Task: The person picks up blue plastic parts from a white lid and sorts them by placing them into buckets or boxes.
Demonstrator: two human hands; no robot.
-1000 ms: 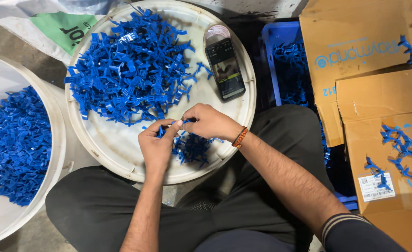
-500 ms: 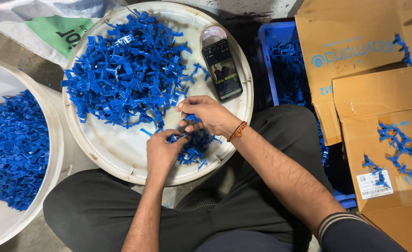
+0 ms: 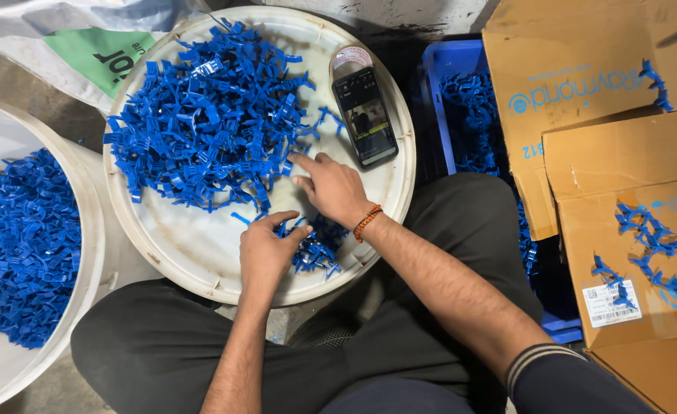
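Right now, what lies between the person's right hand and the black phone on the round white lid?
In the head view, only bare white lid lies between the right hand and the black phone; the big heap of blue plastic pieces sits further left.

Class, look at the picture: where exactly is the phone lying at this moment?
In the head view, the phone lies face up on the upper right part of the round white tray, right of the big pile of blue plastic pieces and just above the right hand.
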